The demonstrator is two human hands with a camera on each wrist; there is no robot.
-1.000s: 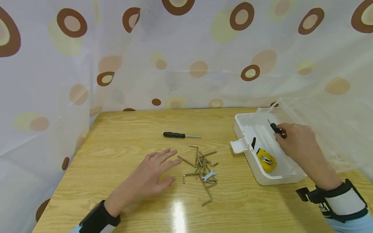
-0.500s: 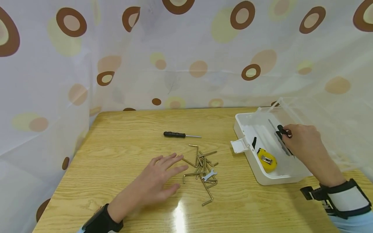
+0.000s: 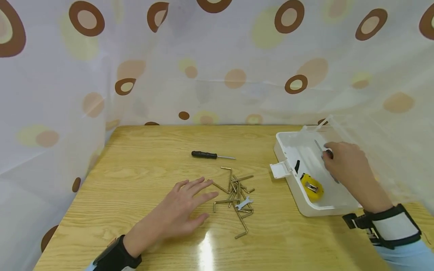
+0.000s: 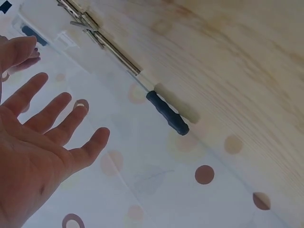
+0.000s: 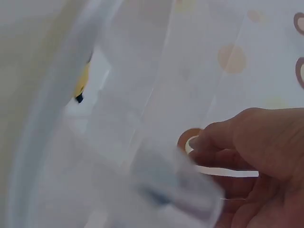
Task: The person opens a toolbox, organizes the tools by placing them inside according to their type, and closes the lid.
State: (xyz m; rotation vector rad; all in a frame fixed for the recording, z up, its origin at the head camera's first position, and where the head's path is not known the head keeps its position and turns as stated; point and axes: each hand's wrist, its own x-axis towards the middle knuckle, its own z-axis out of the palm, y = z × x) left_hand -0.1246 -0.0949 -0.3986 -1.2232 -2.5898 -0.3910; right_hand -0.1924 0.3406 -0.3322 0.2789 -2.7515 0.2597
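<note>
My right hand [image 3: 349, 167] reaches into the white box [image 3: 300, 203] and pinches the dark handle [image 3: 329, 153] of what looks like a black screwdriver. A thin metal shaft [image 3: 318, 145] shows beyond the fingertips; the palm hides the rest. In the right wrist view the thumb and fingers of the right hand [image 5: 251, 156] are curled, partly behind the clear lid [image 5: 156, 99]. My left hand [image 3: 183, 207] hovers with spread fingers beside a pile of brass-coloured hex keys [image 3: 237, 192], holding nothing. A small open-ended wrench [image 3: 244, 203] lies on the pile.
Behind the pile lies another black-handled screwdriver [image 3: 204, 154]. A yellow tape measure [image 3: 312, 187] and a small black piece [image 3: 297, 166] lie in the box. Its latch [image 3: 280, 170] juts left, and its clear lid stands open to the right. A patterned curtain [image 3: 210, 64] closes off the back.
Inside the box, my right hand has shifted right, then slightly back left, and the dark handle shows less between its fingers. The left hand has edged toward the hex keys.
</note>
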